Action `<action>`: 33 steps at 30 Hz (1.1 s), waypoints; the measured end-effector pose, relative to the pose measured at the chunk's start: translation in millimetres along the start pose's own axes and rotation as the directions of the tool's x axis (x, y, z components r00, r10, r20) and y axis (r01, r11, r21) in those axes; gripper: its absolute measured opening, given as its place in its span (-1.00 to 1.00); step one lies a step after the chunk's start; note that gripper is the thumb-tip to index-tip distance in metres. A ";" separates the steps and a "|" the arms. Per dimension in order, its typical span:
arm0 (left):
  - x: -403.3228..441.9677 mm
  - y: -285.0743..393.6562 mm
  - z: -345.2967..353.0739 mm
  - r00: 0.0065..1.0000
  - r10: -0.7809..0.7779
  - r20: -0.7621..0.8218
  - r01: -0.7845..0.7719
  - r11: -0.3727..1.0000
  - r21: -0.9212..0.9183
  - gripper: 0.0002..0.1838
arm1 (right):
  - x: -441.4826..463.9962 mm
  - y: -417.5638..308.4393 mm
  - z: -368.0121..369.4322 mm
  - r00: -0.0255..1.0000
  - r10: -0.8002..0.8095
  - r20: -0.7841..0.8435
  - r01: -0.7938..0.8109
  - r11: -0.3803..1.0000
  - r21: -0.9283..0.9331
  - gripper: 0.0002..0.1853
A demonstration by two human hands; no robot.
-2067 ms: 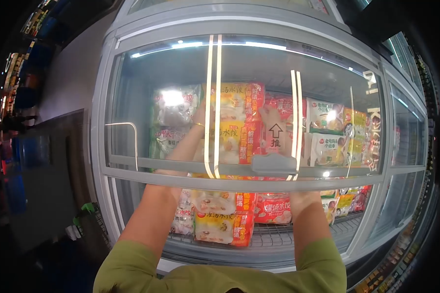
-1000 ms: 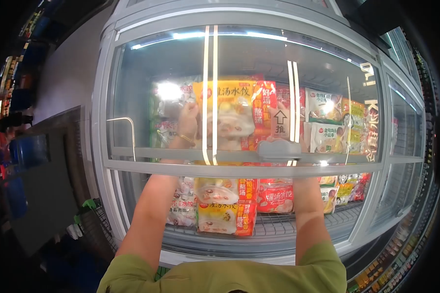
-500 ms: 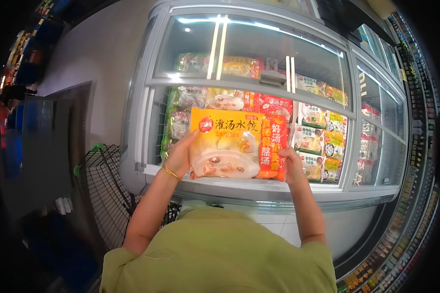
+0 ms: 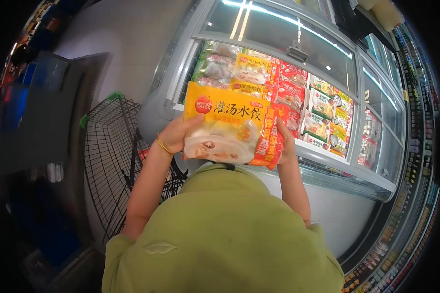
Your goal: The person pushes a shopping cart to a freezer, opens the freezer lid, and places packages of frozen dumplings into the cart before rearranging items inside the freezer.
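A yellow and red bag of frozen dumplings (image 4: 225, 128) is held up in front of my chest, its printed front facing me. My left hand (image 4: 181, 131) grips its left edge, thumb lying on the front; a gold bracelet circles that wrist. At the red right edge, my right hand (image 4: 286, 144) has its fingers closed round the bag. The fingers behind the bag are hidden. Just beyond it, matching yellow dumpling bags (image 4: 253, 68) lie in the freezer beside red bags (image 4: 292, 93).
The chest freezer (image 4: 181, 73) has a sliding glass lid with a handle (image 4: 297, 54). White and green packs (image 4: 319, 112) sit at its right. A wire shopping cart (image 4: 107, 151) with green corners stands at my left. Stocked shelves (image 4: 415, 146) line the far right.
Both hands have brought the dumpling bag nearer to my body, and it now tilts down to the right. My view has turned, so the freezer appears farther right and the cart shows more fully.
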State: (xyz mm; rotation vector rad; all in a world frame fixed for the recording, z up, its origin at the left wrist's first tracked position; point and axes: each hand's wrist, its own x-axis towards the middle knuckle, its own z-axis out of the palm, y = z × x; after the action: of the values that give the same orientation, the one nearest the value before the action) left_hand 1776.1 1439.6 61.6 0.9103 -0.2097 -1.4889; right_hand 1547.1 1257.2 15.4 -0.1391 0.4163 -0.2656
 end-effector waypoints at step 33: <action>-17.6 -4.3 -29.8 0.994 0.092 -0.051 -0.094 0.995 -0.021 -0.53 | 13.5 25.0 4.6 0.972 -0.233 0.006 0.231 0.957 -0.175 -0.57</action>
State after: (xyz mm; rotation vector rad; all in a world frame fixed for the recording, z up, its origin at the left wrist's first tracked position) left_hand 1789.5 1467.8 46.2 0.9060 -0.1948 -1.3785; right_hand 1566.6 1277.7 9.8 -0.3596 0.4383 -0.4620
